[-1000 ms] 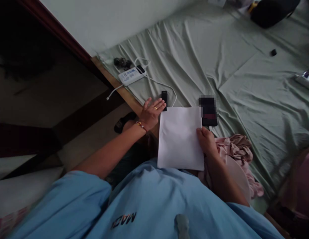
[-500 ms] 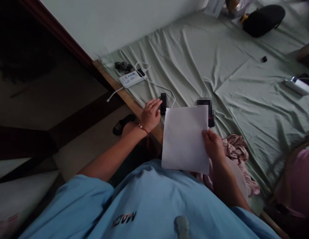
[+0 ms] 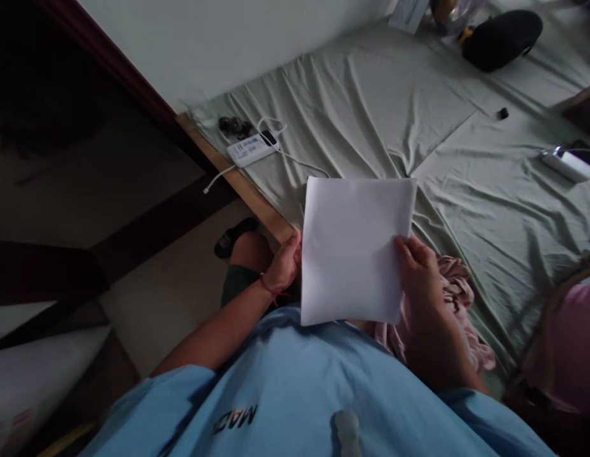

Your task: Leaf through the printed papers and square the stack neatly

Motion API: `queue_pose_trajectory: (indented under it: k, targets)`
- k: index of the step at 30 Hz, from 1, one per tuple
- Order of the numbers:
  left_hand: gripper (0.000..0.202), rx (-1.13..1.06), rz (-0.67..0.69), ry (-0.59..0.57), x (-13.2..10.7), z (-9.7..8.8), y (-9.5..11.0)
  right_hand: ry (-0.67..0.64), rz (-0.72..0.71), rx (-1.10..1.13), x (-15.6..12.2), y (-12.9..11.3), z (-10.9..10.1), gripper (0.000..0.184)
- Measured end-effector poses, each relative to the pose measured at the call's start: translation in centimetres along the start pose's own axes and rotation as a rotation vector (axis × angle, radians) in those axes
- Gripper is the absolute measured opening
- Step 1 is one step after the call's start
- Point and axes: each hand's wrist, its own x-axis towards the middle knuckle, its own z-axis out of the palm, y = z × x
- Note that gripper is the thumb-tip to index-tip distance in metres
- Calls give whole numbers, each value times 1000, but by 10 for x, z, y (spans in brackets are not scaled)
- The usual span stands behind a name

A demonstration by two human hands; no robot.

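White paper (image 3: 354, 247), blank on the side facing me, is spread upright in front of my torso. My right hand (image 3: 421, 270) grips its right edge, the thumb lying on the front face and the other fingers behind. At the left edge, my left hand (image 3: 283, 263) is closed around the side of the paper, its fingers partly hidden behind it. Whether this is one sheet or a thin stack I cannot make out. Beyond the top edge lies the pale green bedsheet.
A white power strip (image 3: 252, 149) with a white cable lies near the wooden bed edge (image 3: 261, 206). Crumpled pink cloth (image 3: 459, 285) sits beside my right forearm. Farther off are a black case (image 3: 504, 39), a small black object (image 3: 502, 113) and a silver-white device (image 3: 568, 165).
My left hand has come back from the black object on the bed to the paper's left edge. The paper has shifted slightly up and looks wider, covering that black object and the dark item behind.
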Motion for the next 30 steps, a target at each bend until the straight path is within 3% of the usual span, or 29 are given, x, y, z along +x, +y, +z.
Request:
queue_pose_trajectory:
  k: [4, 7, 9, 13, 19, 25, 30]
  targets:
    - [60, 135, 16, 143, 9, -17, -16, -23, -71, -105, 22, 20, 27, 38]
    - [60, 448, 153, 277, 16, -32, -30, 27, -144, -178, 25, 31, 39, 37]
    - [58, 593, 190, 351, 18, -39, -37, 86, -197, -247, 24, 36, 41, 35]
    - [54, 621, 200, 446, 17, -43, -39, 86, -217, -296, 24, 43, 35, 33]
    - [46, 757, 290, 460, 21, -42, -24, 134, -205, -229, 32, 50, 34, 30]
    - [40, 964, 269, 464, 27, -40, -27, 125, -193, -253, 34, 57, 34, 23]
    - [41, 878, 246, 389, 27, -39, -26, 162, -174, -310, 35, 58, 31, 21]
